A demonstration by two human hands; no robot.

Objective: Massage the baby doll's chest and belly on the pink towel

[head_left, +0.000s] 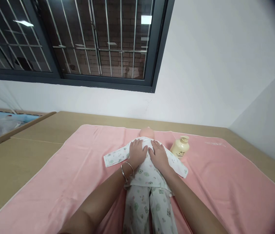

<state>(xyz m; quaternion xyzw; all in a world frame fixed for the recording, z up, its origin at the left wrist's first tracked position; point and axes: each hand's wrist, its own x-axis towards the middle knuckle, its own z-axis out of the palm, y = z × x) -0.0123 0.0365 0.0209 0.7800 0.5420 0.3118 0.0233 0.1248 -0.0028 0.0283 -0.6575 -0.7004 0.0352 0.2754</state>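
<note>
"Head view: where do we have our hands?"

"We rest our left hand (137, 152) and right hand (159, 155) side by side on the torso of a baby-shaped doll in white printed fabric clothes (148, 175), our fingers extended and released."

"And the doll?"

"It lies on a pink cloth (79, 175) over the light-brown tabletop (38, 138), a pale-yellow, round-shouldered bottle (180, 148) near our right hand."
</note>
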